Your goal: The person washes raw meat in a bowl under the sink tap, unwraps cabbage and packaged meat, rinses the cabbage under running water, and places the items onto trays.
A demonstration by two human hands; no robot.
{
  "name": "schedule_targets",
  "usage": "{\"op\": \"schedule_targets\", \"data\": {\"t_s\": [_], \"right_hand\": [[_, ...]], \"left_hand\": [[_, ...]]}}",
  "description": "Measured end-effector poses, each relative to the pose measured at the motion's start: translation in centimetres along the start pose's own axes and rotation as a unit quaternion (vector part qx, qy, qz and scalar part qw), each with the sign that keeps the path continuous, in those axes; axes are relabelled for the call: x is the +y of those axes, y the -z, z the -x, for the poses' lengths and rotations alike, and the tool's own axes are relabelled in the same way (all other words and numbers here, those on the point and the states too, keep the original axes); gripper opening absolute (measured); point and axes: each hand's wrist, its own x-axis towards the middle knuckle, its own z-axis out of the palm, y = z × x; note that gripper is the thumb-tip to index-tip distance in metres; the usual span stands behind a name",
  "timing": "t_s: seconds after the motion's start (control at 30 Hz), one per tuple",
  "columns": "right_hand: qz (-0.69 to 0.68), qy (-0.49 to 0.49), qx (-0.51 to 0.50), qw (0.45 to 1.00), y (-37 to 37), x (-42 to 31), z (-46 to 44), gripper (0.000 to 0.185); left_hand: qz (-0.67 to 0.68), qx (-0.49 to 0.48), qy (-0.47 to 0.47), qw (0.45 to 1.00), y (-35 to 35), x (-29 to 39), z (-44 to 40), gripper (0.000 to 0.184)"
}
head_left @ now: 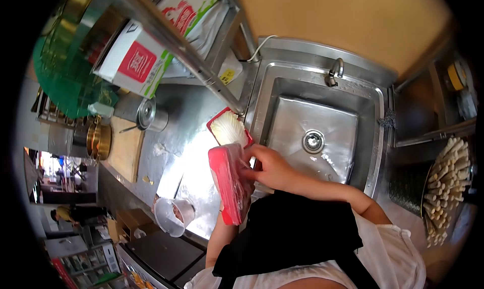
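Observation:
A red tray wrapped in clear plastic film is held up, tilted, before my body. My left hand grips it from below, mostly hidden behind the tray. My right hand has its thumb and fingers closed on the clear plastic film at the tray's upper edge. Just beyond, pale leafy cabbage lies in a second red tray on the steel counter. A clear plastic tub with reddish-brown contents stands to the left.
To the right is a steel sink with a faucet. A cutting board and a metal canister stand on the counter. A shelf post crosses above, beside printed boxes. Pale sticks fill a basket at far right.

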Motion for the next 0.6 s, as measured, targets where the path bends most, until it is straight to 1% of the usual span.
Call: {"op": "schedule_targets", "data": {"t_s": [0.03,0.07,0.1,0.13,0.17,0.2,0.23,0.27,0.3,0.33,0.37,0.4,0.47,0.5,0.53,0.57,0.6], "right_hand": [[-0.002,0.001,0.007,1.0,0.6,-0.3,0.0,0.02],[-0.119,-0.074,0.002,0.99,1.4,-0.8,0.0,0.013],[-0.235,-0.146,-0.005,0.961,2.2,-0.9,0.0,0.013],[-0.302,-0.184,-0.021,0.935,3.3,-0.6,0.0,0.023],[-0.305,-0.183,-0.017,0.934,4.2,-0.2,0.2,0.023],[-0.365,-0.207,0.01,0.908,5.1,0.2,0.3,0.025],[-0.422,-0.231,0.038,0.876,5.6,0.6,0.5,0.027],[-0.469,-0.233,0.064,0.85,5.9,1.0,0.6,0.029],[-0.47,-0.232,0.066,0.849,5.9,1.5,0.8,0.029],[-0.476,-0.236,0.09,0.842,5.8,2.1,1.0,0.029],[-0.483,-0.24,0.113,0.835,5.9,2.4,1.1,0.028],[-0.484,-0.238,0.113,0.834,6.1,2.6,1.2,0.028],[-0.333,-0.269,0.132,0.894,6.7,3.1,1.5,0.024],[-0.334,-0.269,0.134,0.893,7.0,3.8,1.8,0.024],[-0.108,-0.178,0.143,0.968,7.4,4.6,1.9,0.021],[0.126,-0.075,0.142,0.979,7.6,5.1,2.0,0.019],[0.126,-0.076,0.143,0.979,7.9,5.3,2.1,0.019]], "left_hand": [[0.042,-0.061,0.094,0.993,0.4,0.1,0.2,0.029],[-0.007,-0.055,0.076,0.996,0.5,-0.1,0.1,0.035],[-0.012,-0.055,0.077,0.995,0.6,-0.2,0.4,0.035],[-0.047,-0.037,0.071,0.996,-1.4,0.1,1.6,0.04],[-0.082,-0.018,0.066,0.994,-2.6,0.3,2.2,0.045],[-0.012,-0.139,0.097,0.985,-2.2,0.7,2.1,0.051],[-0.016,-0.139,0.1,0.985,-2.2,1.0,1.8,0.051],[0.012,-0.189,0.126,0.974,-2.4,1.2,1.5,0.05],[0.041,-0.237,0.15,0.959,-2.6,1.3,1.2,0.05],[0.042,-0.236,0.147,0.96,-3.1,1.3,1.3,0.055],[0.04,-0.236,0.147,0.96,-3.3,1.2,1.1,0.055],[0.052,-0.243,0.158,0.956,-3.3,1.1,0.9,0.056],[0.061,-0.247,0.17,0.952,-3.1,1.1,0.5,0.056],[0.061,-0.247,0.172,0.952,-3.1,1.0,0.5,0.056],[0.057,-0.242,0.168,0.954,-3.2,0.8,0.4,0.055],[0.053,-0.237,0.163,0.956,-3.2,0.7,0.3,0.054],[0.052,-0.237,0.164,0.956,-3.4,0.7,0.3,0.054]]}}
